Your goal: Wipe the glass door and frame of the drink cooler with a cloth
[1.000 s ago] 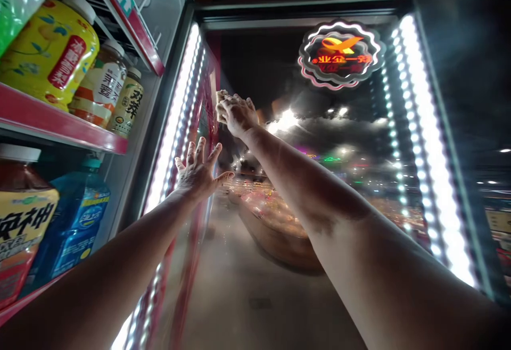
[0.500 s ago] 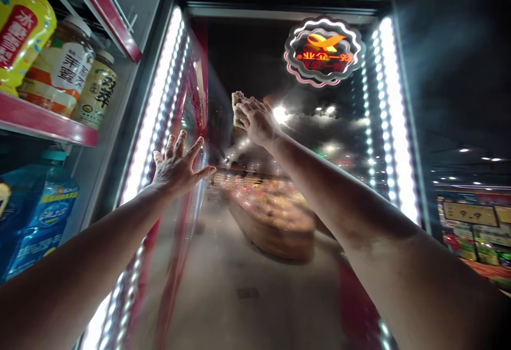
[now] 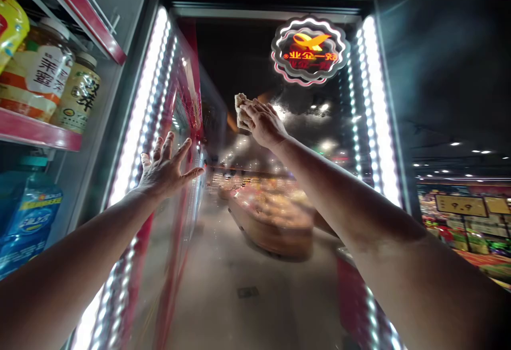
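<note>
A glass door (image 3: 223,52) with bright light strips down both sides stands in front of me. My right hand (image 3: 265,123) presses a crumpled, pale cloth (image 3: 241,111) against the glass, its fingers bent over the cloth. Lower and to the left, my left hand (image 3: 163,166) is spread with its fingers apart, near the door's left light strip (image 3: 138,110); it holds nothing. Whether its palm touches the door I cannot tell. A round, scalloped sign (image 3: 309,51) sits on the glass above my right hand. Around that hand the glass looks hazy.
On the left, fridge shelves (image 3: 40,129) hold several bottles and jars, among them a blue bottle (image 3: 32,206) and a pale-labelled jar (image 3: 77,94). Through the glass show a blurred display stand (image 3: 275,227) and the floor. Price signs (image 3: 461,205) stand at right.
The door frame, sign and shelves have shifted left in view. My left hand has shifted left with them, while my right hand and the cloth sit slightly farther right across the glass.
</note>
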Demonstrator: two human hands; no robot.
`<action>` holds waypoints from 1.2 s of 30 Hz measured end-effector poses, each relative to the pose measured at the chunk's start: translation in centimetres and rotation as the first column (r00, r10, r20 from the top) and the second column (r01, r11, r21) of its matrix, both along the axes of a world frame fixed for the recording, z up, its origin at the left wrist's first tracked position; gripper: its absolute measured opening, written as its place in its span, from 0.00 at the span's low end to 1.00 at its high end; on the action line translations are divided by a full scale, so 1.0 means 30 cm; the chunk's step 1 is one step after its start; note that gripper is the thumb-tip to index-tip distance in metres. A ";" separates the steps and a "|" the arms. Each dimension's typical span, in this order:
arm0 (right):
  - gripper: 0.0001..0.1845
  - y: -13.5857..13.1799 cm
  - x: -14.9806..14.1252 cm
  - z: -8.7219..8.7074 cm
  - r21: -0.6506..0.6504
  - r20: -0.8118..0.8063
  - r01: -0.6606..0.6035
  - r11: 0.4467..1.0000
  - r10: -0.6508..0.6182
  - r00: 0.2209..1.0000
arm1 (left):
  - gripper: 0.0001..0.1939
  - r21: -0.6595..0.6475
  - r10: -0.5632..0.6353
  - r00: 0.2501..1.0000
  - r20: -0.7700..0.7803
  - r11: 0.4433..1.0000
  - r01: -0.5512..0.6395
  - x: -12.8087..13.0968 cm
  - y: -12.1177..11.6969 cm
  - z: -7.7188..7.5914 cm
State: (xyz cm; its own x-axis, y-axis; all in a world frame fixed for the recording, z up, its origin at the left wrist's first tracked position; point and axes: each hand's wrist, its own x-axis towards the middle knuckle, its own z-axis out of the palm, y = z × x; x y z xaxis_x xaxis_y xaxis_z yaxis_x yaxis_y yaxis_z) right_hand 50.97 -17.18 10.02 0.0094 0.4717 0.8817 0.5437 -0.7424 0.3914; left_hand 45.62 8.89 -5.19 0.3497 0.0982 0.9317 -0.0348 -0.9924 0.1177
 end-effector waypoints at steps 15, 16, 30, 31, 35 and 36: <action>0.27 -0.093 0.010 0.021 0.144 -0.002 -0.010 0.990 0.010 1.000 | 0.43 0.027 0.048 0.999 0.008 0.998 -0.048 0.010 0.015 -0.002; 0.27 -0.094 0.008 0.017 0.142 -0.002 -0.006 0.990 0.006 1.000 | 0.43 0.029 0.048 0.999 0.008 0.998 -0.048 0.012 0.018 -0.002; 0.26 -0.197 0.011 -0.022 0.087 0.020 0.012 0.996 -0.014 1.000 | 0.43 0.011 0.076 0.997 -0.026 0.997 -0.076 -0.021 -0.014 0.026; 0.26 -0.199 0.007 -0.027 0.059 0.023 0.007 0.998 -0.008 1.000 | 0.42 -0.009 0.071 0.997 -0.026 0.997 -0.071 -0.027 -0.025 0.034; 0.26 -0.232 0.007 -0.013 0.118 0.004 0.010 0.993 -0.011 1.000 | 0.40 -0.011 0.063 0.997 0.053 0.998 -0.062 -0.040 -0.080 0.080; 0.26 -0.242 0.011 -0.003 0.159 -0.003 0.019 0.987 -0.019 1.000 | 0.40 0.003 0.069 0.995 0.067 0.998 -0.069 -0.041 -0.096 0.094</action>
